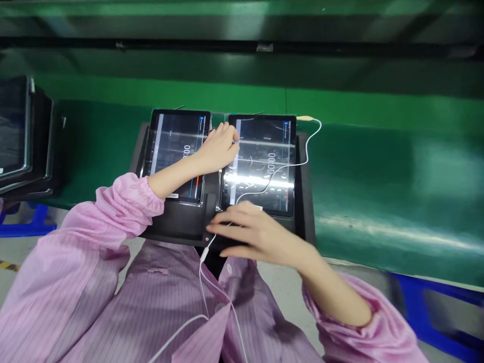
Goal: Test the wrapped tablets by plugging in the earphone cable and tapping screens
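Note:
Two tablets with lit screens lie side by side in a black tray [170, 222], the left tablet [174, 136] and the right tablet [260, 151]. My left hand [219, 148] reaches across the left tablet to the gap between them. Its fingers are curled in by the right tablet's left edge, and what they hold, if anything, is hidden. Over the tray's front edge, below the right tablet, my right hand [257, 234] hovers with fingers spread and nothing seen in them. A white earphone cable [282, 169] runs from the right tablet's top corner, across its screen, past my right hand.
Several stacked trays with a tablet [13, 126] on top stand at the far left. The green bench [378, 201] extends to the right, with a dark rail [204, 45] behind it. Blue stool frames [423, 312] show below the bench. The cable's splitter [204, 253] hangs before my shirt.

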`<state>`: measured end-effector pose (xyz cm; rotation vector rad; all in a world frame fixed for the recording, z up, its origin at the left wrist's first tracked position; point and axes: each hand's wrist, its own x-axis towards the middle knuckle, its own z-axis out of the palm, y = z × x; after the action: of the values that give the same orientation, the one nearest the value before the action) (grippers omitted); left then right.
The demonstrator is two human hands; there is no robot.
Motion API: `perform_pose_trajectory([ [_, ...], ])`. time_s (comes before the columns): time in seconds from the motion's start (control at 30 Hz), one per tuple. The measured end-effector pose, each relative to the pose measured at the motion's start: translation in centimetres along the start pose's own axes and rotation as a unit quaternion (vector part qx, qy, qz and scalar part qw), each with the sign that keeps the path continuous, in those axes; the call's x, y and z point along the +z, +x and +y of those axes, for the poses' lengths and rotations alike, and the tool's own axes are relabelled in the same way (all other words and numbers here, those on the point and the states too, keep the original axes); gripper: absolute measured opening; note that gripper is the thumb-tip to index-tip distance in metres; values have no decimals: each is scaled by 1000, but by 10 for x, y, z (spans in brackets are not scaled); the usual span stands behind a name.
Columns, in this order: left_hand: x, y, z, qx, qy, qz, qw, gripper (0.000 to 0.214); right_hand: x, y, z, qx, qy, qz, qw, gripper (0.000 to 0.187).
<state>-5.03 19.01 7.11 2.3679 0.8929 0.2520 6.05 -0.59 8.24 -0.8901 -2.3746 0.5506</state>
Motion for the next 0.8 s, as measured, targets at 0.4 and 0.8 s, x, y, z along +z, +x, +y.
perform_pose_trajectory([
  [0.4,0,-44,-5,131,187,16,973,53,24,-20,-39,7,16,-52,999,35],
  [0.8,-4,-57,-8,118,216,23,969,63,9,-22,-39,51,10,15,999,33],
])
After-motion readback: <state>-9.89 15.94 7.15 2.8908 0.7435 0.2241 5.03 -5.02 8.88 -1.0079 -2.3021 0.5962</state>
